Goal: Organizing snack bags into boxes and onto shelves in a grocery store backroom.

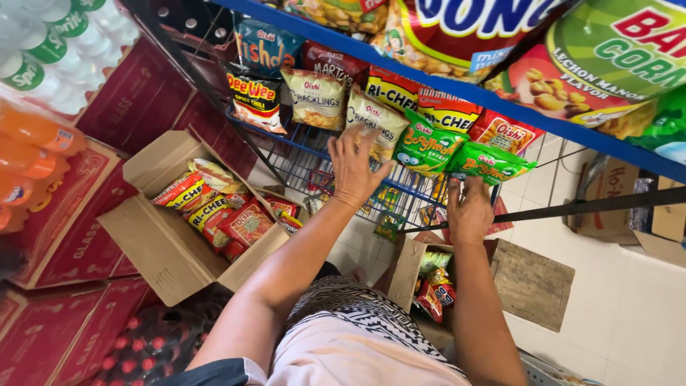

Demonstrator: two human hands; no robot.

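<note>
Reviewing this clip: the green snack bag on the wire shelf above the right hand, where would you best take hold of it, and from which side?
Probably by its lower crimped edge, from below and in front. The green snack bag lies tilted on the wire shelf, its bottom edge jutting toward the person, right above the right hand. A second green bag crowds its left side, and the blue shelf edge blocks reaching from above.

We saw glossy plastic snack packets (429, 146) hanging on a thin wire rack (300, 154) (painted metal, blue). The open box (161, 243) was matt brown cardboard, and the floor tiles (614, 307) looked smooth.
</note>
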